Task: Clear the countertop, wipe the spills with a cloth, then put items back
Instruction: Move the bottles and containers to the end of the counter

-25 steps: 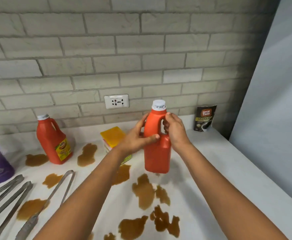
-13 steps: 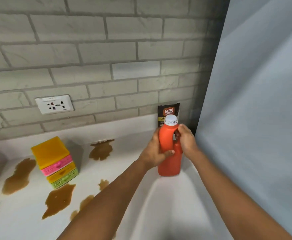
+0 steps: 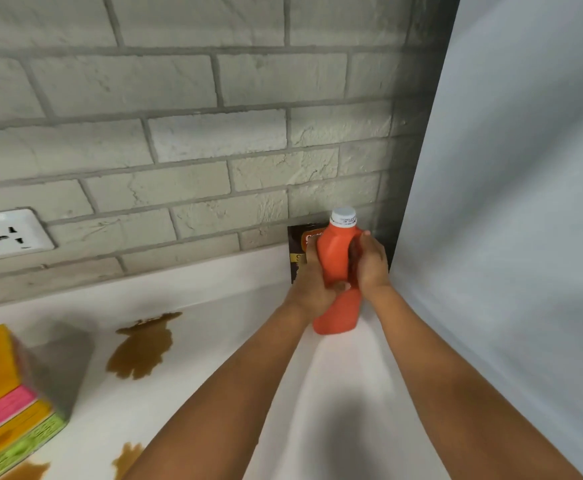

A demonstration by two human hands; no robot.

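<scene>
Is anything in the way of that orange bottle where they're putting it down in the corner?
Nothing visible blocks it. Both the left hand and right hand grip the orange bottle, whose base looks to be at the white countertop. A dark coffee packet leans against the brick wall just behind it, very close.

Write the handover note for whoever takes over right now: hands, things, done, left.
Left hand: grips the orange bottle from its left side.
Right hand: grips the same bottle from the right.
Bottle: upright in the far right corner of the countertop, in front of the dark coffee pouch; base at or near the surface.
Sponge stack sits at the left edge.
Done: bottle brought to the corner.
Left: brown spills remain unwiped; no cloth in view.
</scene>
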